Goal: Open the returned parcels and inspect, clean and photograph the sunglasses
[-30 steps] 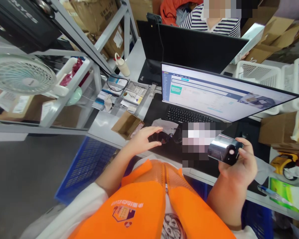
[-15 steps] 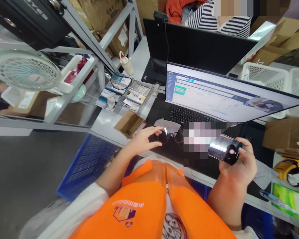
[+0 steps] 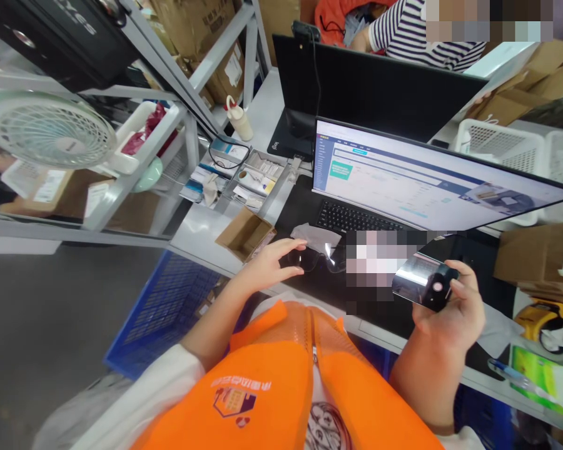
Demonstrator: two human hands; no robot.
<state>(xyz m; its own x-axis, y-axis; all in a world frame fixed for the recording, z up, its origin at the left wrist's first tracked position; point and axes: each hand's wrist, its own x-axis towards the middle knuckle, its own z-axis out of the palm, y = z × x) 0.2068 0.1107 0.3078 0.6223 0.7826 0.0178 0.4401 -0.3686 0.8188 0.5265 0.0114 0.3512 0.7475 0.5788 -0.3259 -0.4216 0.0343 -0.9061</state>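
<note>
Cluttered packing workstation is being viewed from above: a white desk [image 3: 201, 228] with a black mat under a wide flat computer monitor [image 3: 426, 184] showing a web page, and a black keyboard [image 3: 356, 220] just beneath the screen. Grey metal shelving [image 3: 187, 75] is being seen at 10 o'clock, with a pale green desk fan [image 3: 51, 128] at 9 o'clock. A small open brown cardboard box [image 3: 245, 234] is lying at 10 o'clock of the left hand [image 3: 268, 265], and a divided grey tray of small papers [image 3: 251, 181] is sitting beyond it. A blue plastic crate [image 3: 164, 309] is standing below the desk edge at 8 o'clock.

The left hand is being laid on a pair of dark sunglasses [image 3: 316, 259] on the mat, fingers [image 3: 286, 247] spread loosely and curved over the near lens, touching it; a firm grip is not being shown. A crumpled clear plastic wrapper [image 3: 316, 236] is lying just behind the glasses at 12 o'clock.

The right hand [image 3: 453, 309] is being held at 3 o'clock, well apart from the left, fingers closed round a black handheld device with a shiny face [image 3: 425, 284], thumb resting on its end. A blurred patch is covering the area between the hands.

A person in a striped shirt [image 3: 417, 34] is being seen behind a second black monitor [image 3: 380, 87] at 12 o'clock. White mesh baskets [image 3: 495, 144] are standing at 2 o'clock.
</note>
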